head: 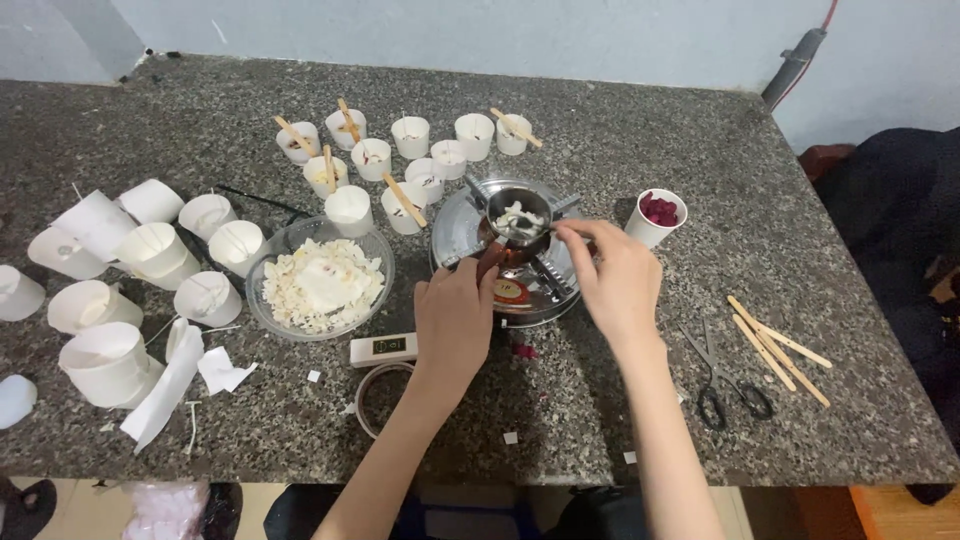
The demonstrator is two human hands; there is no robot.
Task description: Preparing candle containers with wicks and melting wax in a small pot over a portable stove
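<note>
- The left hand [455, 320] grips the handle of the small metal melting pot [520, 218] on the round burner [510, 260], mid-table.
- The right hand [615, 280] pinches something thin over the pot; I cannot tell what.
- Risk: the tilted pot could spill hot wax flakes [518, 220] onto fingers.

A speckled grey stone table [780, 250] stands against a pale bluish wall [500, 35]. A grey pipe [795, 62] leans in the corner, with wooden floor [905, 512] below.
</note>
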